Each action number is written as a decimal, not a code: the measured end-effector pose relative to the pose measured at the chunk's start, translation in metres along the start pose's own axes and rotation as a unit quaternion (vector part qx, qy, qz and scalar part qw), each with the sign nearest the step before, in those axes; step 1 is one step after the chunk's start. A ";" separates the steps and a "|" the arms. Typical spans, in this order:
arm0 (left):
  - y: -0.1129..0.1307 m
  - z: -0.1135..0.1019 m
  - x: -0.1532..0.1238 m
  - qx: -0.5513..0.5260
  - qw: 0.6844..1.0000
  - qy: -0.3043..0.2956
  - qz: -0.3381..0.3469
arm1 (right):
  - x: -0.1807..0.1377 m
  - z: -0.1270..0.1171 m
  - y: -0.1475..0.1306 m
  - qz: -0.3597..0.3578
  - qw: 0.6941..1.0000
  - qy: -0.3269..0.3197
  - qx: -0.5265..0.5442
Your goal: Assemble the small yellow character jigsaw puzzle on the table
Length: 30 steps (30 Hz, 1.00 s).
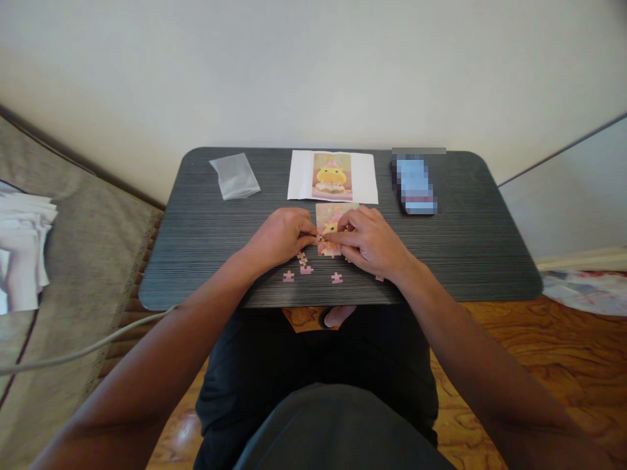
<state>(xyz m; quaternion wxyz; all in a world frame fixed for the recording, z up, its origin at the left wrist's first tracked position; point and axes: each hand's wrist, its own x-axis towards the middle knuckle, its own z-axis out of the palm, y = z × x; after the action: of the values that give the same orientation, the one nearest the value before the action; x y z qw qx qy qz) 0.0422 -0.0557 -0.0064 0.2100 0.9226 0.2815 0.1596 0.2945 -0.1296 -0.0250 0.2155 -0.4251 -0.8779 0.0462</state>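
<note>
A partly assembled jigsaw puzzle [326, 212] with a yellow cartoon figure lies flat on the dark table, partly hidden under my right hand. My left hand [287, 235] is closed in a pinch at the puzzle's left edge, on a small puzzle piece [319, 237] mostly covered by fingertips. Across the puzzle from the right comes my right hand [369, 238], its index finger stretched to that same edge and its thumb apart, lower down. Loose pink pieces lie nearer me: one piece [289, 277] at left, another [306, 269] beside it, and one [336, 278] toward the middle.
Behind the puzzle is a white sheet [300, 176] bearing the printed picture [332, 177]. A clear plastic bag [235, 176] lies at the table's back left, a blurred-out phone-like object [416, 186] at back right. The wall [313, 78] borders the far edge; a cable [98, 343] runs at left.
</note>
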 end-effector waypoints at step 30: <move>-0.003 0.008 -0.017 0.108 0.983 0.023 0.146 | -0.008 0.000 0.000 -0.010 1.000 0.007 0.004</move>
<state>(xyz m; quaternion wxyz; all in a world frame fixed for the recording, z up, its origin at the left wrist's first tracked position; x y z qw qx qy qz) 0.0309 -0.0657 -0.0180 0.0769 0.9670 0.1644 0.1786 0.2993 -0.1355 -0.0274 0.2233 -0.4156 -0.8806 0.0443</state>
